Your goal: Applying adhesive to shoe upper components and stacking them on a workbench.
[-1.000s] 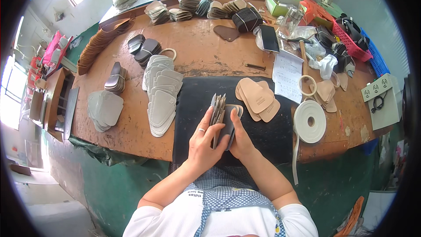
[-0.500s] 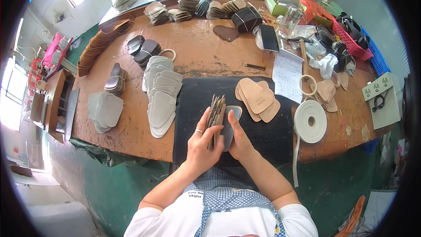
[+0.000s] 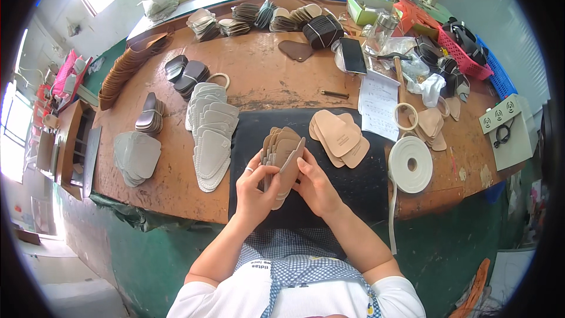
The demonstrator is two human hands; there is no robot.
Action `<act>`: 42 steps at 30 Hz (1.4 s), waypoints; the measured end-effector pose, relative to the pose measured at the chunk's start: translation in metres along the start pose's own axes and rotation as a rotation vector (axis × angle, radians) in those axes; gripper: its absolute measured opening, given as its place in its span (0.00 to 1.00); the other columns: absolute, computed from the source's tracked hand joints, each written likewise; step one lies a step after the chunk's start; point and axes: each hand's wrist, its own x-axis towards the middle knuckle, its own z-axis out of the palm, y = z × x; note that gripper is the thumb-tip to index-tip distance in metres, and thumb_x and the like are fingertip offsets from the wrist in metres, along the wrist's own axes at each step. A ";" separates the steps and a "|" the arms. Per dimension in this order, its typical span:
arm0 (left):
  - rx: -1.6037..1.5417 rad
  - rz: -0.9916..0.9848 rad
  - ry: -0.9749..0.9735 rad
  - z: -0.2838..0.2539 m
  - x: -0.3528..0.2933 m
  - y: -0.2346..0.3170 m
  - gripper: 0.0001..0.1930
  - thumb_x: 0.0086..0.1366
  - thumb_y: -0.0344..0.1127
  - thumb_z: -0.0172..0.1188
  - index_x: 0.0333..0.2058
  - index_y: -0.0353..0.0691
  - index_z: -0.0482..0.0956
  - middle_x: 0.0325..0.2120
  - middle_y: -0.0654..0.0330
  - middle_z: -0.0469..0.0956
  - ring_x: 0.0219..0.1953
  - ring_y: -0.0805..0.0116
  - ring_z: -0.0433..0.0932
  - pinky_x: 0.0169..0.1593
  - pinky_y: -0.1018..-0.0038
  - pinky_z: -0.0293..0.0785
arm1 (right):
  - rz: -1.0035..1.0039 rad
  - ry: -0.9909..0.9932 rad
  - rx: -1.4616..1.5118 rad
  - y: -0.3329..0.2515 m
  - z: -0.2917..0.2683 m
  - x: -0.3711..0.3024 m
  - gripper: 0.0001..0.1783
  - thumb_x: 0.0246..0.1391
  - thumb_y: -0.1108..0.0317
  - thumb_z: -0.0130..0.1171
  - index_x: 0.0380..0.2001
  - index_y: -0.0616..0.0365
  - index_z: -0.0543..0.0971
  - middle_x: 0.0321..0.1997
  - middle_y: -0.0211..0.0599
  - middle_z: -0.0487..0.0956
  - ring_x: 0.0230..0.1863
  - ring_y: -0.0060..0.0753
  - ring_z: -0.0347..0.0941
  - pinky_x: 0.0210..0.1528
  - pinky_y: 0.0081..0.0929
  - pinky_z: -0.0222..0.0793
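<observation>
Both hands are raised over a black mat point(image 3: 259, 119) at the table's near edge. My left hand point(image 3: 256, 191) is closed round a fanned stack of brown leather pieces point(image 3: 280, 143), its thumb side against the lower part. My right hand point(image 3: 318, 187) pinches the front tan piece point(image 3: 292, 166) of that stack along its right side; some of its fingers are hidden behind. Just beyond my right hand, several pale tan leather pieces point(image 3: 342, 136) lie overlapping on the mat. Left of the mat, a long spread of grey rounded pieces point(image 3: 213, 147) lies on the table.
A white tape roll point(image 3: 410, 164) lies right of the mat, its loose end hanging over the edge. A written sheet point(image 3: 378, 103), phone point(image 3: 353, 55) and hammer point(image 3: 399, 69) sit farther back. Grey pieces point(image 3: 137, 156) and dark bundles point(image 3: 191, 76) stand left. A white box point(image 3: 511, 132) is far right.
The stack has turned from edge-on to showing its brown faces, fanned out. The grey-faced piece by my right hand now shows its tan side against the stack. The view has shifted slightly.
</observation>
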 end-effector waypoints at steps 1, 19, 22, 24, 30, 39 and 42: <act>-0.026 -0.021 0.005 0.001 0.000 0.000 0.06 0.60 0.24 0.66 0.37 0.34 0.84 0.60 0.42 0.74 0.53 0.55 0.82 0.51 0.67 0.79 | 0.007 -0.003 -0.021 -0.001 -0.001 -0.001 0.37 0.70 0.47 0.51 0.74 0.49 0.54 0.69 0.34 0.65 0.70 0.31 0.61 0.71 0.43 0.58; 0.079 0.302 0.062 0.027 -0.013 0.011 0.10 0.50 0.23 0.69 0.33 0.39 0.84 0.61 0.47 0.75 0.50 0.48 0.83 0.47 0.64 0.83 | -0.069 -0.149 0.128 0.009 -0.018 0.000 0.47 0.61 0.45 0.55 0.74 0.60 0.55 0.75 0.48 0.63 0.76 0.46 0.57 0.77 0.43 0.51; 0.094 0.291 0.143 0.018 0.004 0.000 0.07 0.54 0.21 0.67 0.32 0.36 0.81 0.56 0.42 0.78 0.48 0.52 0.85 0.46 0.68 0.82 | -0.126 -0.071 0.059 0.012 -0.022 0.002 0.48 0.62 0.42 0.58 0.74 0.59 0.54 0.72 0.45 0.65 0.72 0.42 0.62 0.74 0.42 0.56; -0.057 0.111 0.145 0.003 0.019 -0.018 0.04 0.58 0.22 0.63 0.32 0.32 0.79 0.54 0.42 0.80 0.39 0.71 0.83 0.39 0.79 0.76 | -0.159 -0.061 0.012 0.008 -0.023 0.005 0.46 0.65 0.43 0.57 0.74 0.58 0.54 0.71 0.44 0.66 0.70 0.40 0.65 0.72 0.41 0.60; -0.175 -0.184 -0.056 -0.021 0.110 -0.059 0.06 0.58 0.30 0.61 0.31 0.34 0.81 0.23 0.64 0.78 0.27 0.79 0.73 0.33 0.77 0.70 | -0.566 0.597 -1.340 -0.052 -0.053 0.008 0.24 0.55 0.70 0.67 0.55 0.60 0.75 0.47 0.43 0.79 0.45 0.42 0.79 0.50 0.38 0.76; 0.379 0.164 0.209 -0.021 0.081 -0.057 0.24 0.57 0.28 0.69 0.53 0.38 0.73 0.58 0.48 0.74 0.61 0.44 0.72 0.63 0.57 0.69 | -0.591 0.629 -1.851 -0.054 -0.099 0.012 0.22 0.54 0.64 0.69 0.49 0.65 0.79 0.54 0.45 0.76 0.58 0.51 0.69 0.61 0.45 0.67; 0.577 0.027 0.378 -0.061 0.039 -0.070 0.30 0.55 0.29 0.72 0.57 0.40 0.71 0.58 0.49 0.74 0.61 0.46 0.71 0.63 0.58 0.69 | -0.598 0.635 -1.759 -0.053 -0.090 0.016 0.21 0.53 0.65 0.70 0.47 0.64 0.79 0.52 0.44 0.76 0.57 0.52 0.70 0.60 0.43 0.68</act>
